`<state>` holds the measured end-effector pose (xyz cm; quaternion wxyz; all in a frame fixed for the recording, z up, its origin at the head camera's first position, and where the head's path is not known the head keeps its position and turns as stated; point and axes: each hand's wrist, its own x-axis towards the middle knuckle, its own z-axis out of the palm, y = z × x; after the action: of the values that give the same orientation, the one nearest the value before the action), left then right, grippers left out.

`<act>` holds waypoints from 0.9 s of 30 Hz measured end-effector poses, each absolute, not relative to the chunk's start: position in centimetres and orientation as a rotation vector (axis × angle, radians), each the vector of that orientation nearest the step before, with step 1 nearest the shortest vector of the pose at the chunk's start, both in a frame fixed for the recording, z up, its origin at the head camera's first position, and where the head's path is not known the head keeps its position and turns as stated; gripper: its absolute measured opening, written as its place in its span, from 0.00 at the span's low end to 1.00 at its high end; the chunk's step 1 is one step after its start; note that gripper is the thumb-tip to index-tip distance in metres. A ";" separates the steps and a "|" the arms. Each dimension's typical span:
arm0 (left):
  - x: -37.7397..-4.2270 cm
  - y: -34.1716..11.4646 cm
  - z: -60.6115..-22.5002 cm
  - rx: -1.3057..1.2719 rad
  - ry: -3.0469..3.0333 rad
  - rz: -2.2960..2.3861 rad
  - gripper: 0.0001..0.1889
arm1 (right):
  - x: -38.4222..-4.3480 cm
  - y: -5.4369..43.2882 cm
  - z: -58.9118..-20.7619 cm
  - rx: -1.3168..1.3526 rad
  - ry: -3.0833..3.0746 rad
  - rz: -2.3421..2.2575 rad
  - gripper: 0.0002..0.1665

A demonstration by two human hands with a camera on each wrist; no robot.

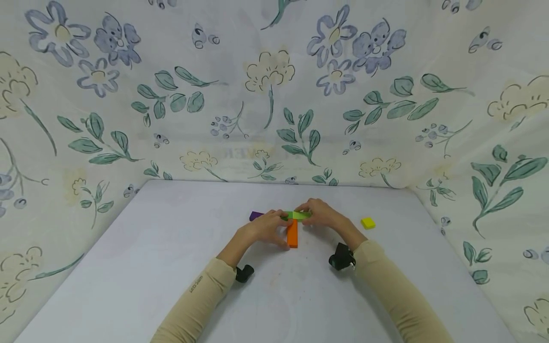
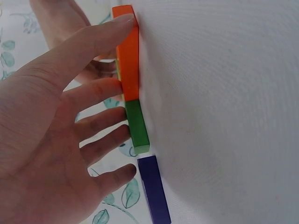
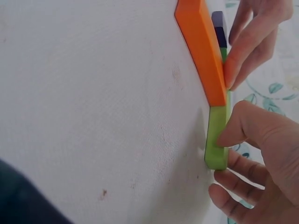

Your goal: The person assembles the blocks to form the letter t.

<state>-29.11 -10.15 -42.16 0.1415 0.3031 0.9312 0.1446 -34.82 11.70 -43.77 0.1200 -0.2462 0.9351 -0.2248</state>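
An orange block lies lengthwise toward me, its far end against a crosswise row of a dark green block and a light green block. My left hand holds the orange block, thumb over its near end and index finger by its far end. The other left fingers reach along the dark green block. With thumb and fingers, my right hand pinches the right end of the light green block. Left of the row, a purple block sits a small gap away from the dark green one.
A yellow block lies apart on the white table, right of my right hand. Dark wrist devices hang under both wrists. Flower-patterned cloth rises behind the table and along its sides.
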 end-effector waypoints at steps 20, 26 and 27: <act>-29.3 -10.1 -42.9 0.869 2.708 0.356 0.41 | -32.5 11.6 -42.7 -0.861 2.935 -0.748 0.23; -29.2 -10.1 -42.6 0.897 2.706 0.399 0.40 | -30.8 11.4 -42.9 -0.876 2.915 -0.633 0.31; -29.2 -10.1 -42.5 0.900 2.702 0.411 0.39 | -30.6 11.3 -43.0 -0.889 2.898 -0.611 0.34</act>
<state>-29.19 -10.13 -42.52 0.1316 0.3101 0.9308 0.1415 -30.58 11.31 -42.96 0.0246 -0.2873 0.9369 -0.1974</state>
